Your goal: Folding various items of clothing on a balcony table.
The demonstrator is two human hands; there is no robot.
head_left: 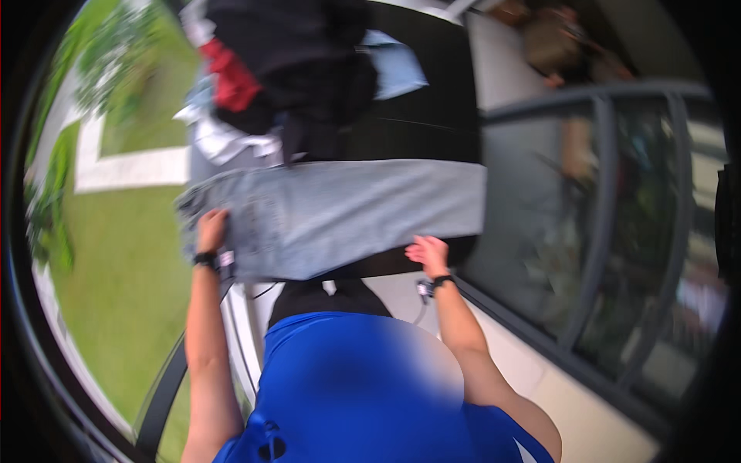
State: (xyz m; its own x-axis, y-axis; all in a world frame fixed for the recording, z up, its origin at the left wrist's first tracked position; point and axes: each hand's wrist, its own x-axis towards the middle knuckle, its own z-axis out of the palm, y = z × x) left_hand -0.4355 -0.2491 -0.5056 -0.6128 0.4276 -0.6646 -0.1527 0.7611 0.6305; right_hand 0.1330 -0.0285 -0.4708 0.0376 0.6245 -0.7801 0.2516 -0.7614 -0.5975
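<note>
"Both hands are at the jeans [363, 201], but does either grip them?"

"Left hand [211, 231]: bent over the left end, fingers turned under, so I can't tell whether they pinch the fabric. Right hand [428, 253]: loosely half-curled by the near edge, with nothing visibly in it; I can't make out whether it touches."

"Where do the jeans lie, exactly?"

"Across the near part of the black desk [432, 127], just this side of a heap of clothes [301, 62]."

"What might go wrong?"

"Biggest first: the left part reaches the desk's near edge, so a tug toward the body could drag the jeans over it. Next, the heap sits close along their far side, and a sweep that way could snag it. Least, drawing one end tight alone could deepen the creases."

"And which way do they point?"

"Their long axis runs left to right, crosswise to the person. At the left is the wider, rumpled end; the straighter-cut end points right. One smaller detail: the near edge slants, drawing away from the body as it goes right."
</note>
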